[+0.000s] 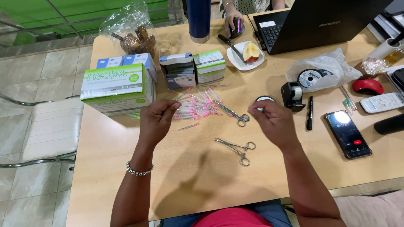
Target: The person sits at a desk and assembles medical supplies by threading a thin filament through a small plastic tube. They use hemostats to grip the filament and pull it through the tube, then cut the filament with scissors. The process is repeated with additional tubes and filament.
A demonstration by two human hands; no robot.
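My left hand (pixel 158 120) hovers above the wooden table (pixel 198 180) with thumb and fingertips pinched together. My right hand (pixel 271 120) is held the same way, level with it and about a forearm's width away. Whether anything thin runs between the two pinches is too fine to make out. Between and behind the hands lies a heap of pink-capped needles (pixel 198 107). One steel clamp (pixel 233 114) rests just left of my right hand, and a second clamp (pixel 236 149) lies nearer to me. A small spool (pixel 265 99) sits right behind my right hand.
Green-and-white boxes (pixel 118 88) and smaller boxes (pixel 193 69) stand at the back left. A tape dispenser (pixel 293 96), black pen (pixel 310 112) and phone (pixel 347 133) lie to the right. Further back are a plate (pixel 235 59) with fruit, a laptop (pixel 320 21) and another person's hand (pixel 233 19).
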